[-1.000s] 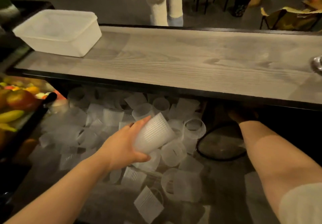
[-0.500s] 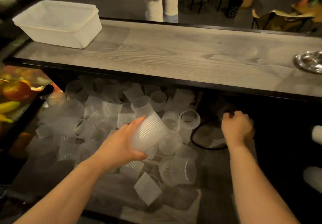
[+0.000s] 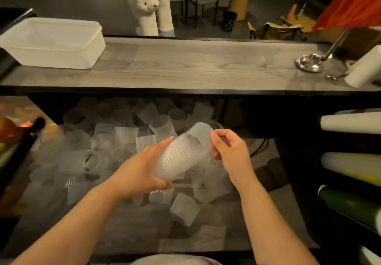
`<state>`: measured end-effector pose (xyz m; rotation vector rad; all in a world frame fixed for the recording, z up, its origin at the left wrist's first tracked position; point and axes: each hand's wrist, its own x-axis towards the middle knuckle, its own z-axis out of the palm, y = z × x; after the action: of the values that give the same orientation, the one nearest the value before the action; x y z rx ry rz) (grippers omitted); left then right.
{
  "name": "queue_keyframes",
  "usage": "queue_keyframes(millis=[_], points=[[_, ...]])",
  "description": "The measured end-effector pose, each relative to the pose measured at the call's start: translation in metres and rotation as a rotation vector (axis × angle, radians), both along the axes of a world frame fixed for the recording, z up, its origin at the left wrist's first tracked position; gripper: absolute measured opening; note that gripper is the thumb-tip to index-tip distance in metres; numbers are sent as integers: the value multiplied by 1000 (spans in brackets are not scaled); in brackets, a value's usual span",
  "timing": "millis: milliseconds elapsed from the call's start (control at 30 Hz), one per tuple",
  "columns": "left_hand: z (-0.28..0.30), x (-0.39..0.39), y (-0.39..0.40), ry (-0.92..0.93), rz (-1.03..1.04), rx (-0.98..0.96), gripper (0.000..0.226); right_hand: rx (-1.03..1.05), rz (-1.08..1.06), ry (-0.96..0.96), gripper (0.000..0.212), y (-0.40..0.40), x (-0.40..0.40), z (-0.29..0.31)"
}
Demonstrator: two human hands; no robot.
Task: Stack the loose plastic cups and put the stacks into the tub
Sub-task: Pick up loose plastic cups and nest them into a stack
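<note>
dim lighting covers a grey wood-grain desk [image 3: 185, 64] with a lower shelf [image 3: 132, 229] beneath it, where many loose ribbed plastic cups [image 3: 123, 134] lie scattered on their sides. the white tub [image 3: 51, 41] stands on the desk at its far left end, well apart from the hands.

left hand [image 3: 140, 171]: fingers and thumb curled round a held ribbed cup [image 3: 177, 159], which lies tilted with its mouth toward the right. right hand [image 3: 231, 153]: fingertips pinching the rim of a second cup [image 3: 201, 132], whose base appears partly entered into the held cup's mouth. this is judged to be the nesting step; how deep the second cup sits cannot be told through the translucent walls.

likely faults from here:
- misalignment. if the second cup enters at an angle, its ribs may catch on the outer wall and jam part way.
- crushing. thin walls may buckle under too firm a squeeze from the left hand, narrowing the mouth and blocking entry.
- slip. the right hand's light pinch on the rim may release under push force, dropping the cup back among the loose cups.
- transfer. the tub is on the higher surface and far left; a short, loosely nested stack may separate during the lift.

a metal ladle [image 3: 309, 62] and a paper roll [image 3: 365, 68] at the desk's right end stand away from that route.
</note>
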<state>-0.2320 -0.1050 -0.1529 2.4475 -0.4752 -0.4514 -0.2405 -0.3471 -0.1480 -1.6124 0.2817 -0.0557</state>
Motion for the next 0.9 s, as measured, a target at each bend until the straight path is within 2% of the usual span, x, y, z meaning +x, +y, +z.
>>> queue_keyframes(millis=[100, 200, 467, 567, 633, 733, 833, 900], points=[[5, -3, 14, -9, 10, -21, 115, -140, 42, -53, 12, 15, -3, 4], [9, -1, 26, -44, 23, -10, 114, -273, 151, -114, 27, 35, -9, 5], [13, 6, 54, -79, 45, 65, 113, -382, 298, -112, 46, 68, -15, -9], [11, 12, 60, -68, 69, 52, 112, -440, 220, -51, 50, 72, -21, -19], [10, 15, 65, -65, 76, 30, 111, -643, 194, 54, 51, 70, -31, -27], [7, 20, 73, -45, 75, 7, 112, -1090, 419, 224, 59, 68, -48, -44], [3, 24, 77, -46, 69, 11, 113, -1290, 546, 297, 63, 76, -60, -61], [1, 25, 77, -35, 65, -1, 112, -1345, 572, 337, 64, 79, -63, -68]])
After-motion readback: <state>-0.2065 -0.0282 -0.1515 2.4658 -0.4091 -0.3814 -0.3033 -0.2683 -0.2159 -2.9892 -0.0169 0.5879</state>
